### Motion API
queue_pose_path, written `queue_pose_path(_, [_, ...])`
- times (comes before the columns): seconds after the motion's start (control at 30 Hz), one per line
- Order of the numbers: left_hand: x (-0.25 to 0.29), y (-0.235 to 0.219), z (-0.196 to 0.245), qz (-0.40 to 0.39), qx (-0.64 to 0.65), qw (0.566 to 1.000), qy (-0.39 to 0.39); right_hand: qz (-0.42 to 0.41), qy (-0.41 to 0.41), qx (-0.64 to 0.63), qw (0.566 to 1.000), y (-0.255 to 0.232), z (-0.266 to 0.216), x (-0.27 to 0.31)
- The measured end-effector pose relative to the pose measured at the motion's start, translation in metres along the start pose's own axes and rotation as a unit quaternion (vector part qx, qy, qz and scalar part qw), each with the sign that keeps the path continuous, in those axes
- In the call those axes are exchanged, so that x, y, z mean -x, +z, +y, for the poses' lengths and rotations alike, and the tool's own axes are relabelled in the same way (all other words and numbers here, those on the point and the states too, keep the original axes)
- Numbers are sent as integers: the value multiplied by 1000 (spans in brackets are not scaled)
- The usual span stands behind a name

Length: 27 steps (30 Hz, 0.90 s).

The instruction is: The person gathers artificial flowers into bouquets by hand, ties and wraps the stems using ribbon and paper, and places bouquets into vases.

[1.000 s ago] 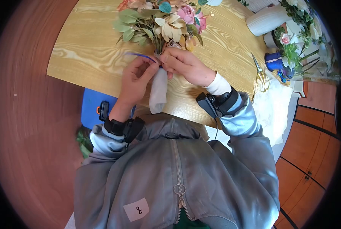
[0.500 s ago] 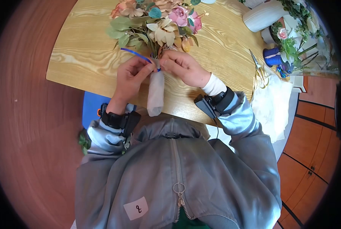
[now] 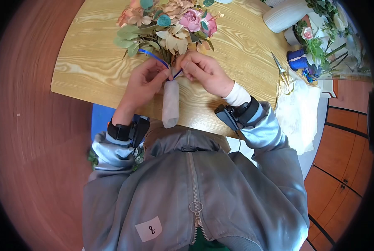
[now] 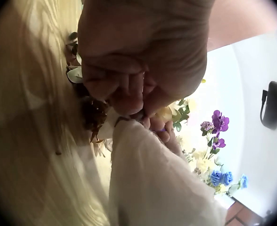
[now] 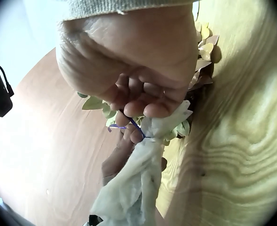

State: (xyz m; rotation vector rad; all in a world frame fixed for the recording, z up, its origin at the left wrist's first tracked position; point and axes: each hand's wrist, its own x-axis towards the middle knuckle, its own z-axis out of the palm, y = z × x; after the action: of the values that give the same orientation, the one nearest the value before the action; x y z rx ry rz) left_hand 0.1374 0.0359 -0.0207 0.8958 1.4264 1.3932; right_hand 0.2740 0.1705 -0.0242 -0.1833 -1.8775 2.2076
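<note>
A bouquet of artificial flowers [image 3: 176, 39] lies on the table, its stems bundled in white wrapping [image 3: 170, 106]. A blue ribbon [image 5: 136, 127] goes round the neck of the wrapping, just below the blooms. At the left of the neck, my left hand [image 3: 146, 80] pinches the ribbon between thumb and forefinger, and a loose tail of it curves up over that hand. On the other side my right hand [image 3: 207, 74] pinches the ribbon's other end, a short length drawn up to the right. In the left wrist view, the left fingers partly hide the tie.
Gold-handled scissors [image 3: 284, 75] lie on the table at the right, beside a spool of blue ribbon [image 3: 298, 60]. White sheets [image 3: 298, 117] spread over the right edge. A white vase [image 3: 284, 16] and potted flowers [image 3: 314, 46] stand at the back right.
My right hand has drawn its ribbon end out to the right of the neck, where it now shows as a straight length. The bouquet has shifted slightly left in view.
</note>
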Motion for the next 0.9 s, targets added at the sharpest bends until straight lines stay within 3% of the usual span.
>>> queue_pose_path(0.07, [-1,1,-1,-2,-36,999,13,18,-98,189,977,1,-2,0])
queue_pose_path(0.1, [-3,0,-5,-4,-62,998,27,18,-98,189,977,2,-4,0])
queue_pose_path(0.17, [-3,-2,-7,-6,-88,995,41,-17,-267,424,865,7,-12,0])
queue_pose_path(0.23, [-1,-2,-6,-14,-168,985,33,-33,-262,464,845,15,-18,0])
queue_pose_path(0.37, [1,1,-8,-12,-131,991,15,-20,-259,574,777,10,-12,-2])
queue_pose_path(0.47, [1,0,-8,-10,-161,987,-8,-8,-253,612,749,12,-12,-2])
queue_pose_path(0.6, [0,-1,-10,-22,-187,982,-15,-21,-239,623,744,9,-6,-3])
queue_pose_path(0.7, [3,2,-6,-20,-193,981,-32,-23,-210,617,758,10,-5,-4])
queue_pose_path(0.77, [3,3,-7,-20,-203,978,-43,-14,-210,576,790,9,-5,-4])
queue_pose_path(0.9, [3,3,-12,-11,-139,990,-26,5,-218,550,806,12,-4,-3])
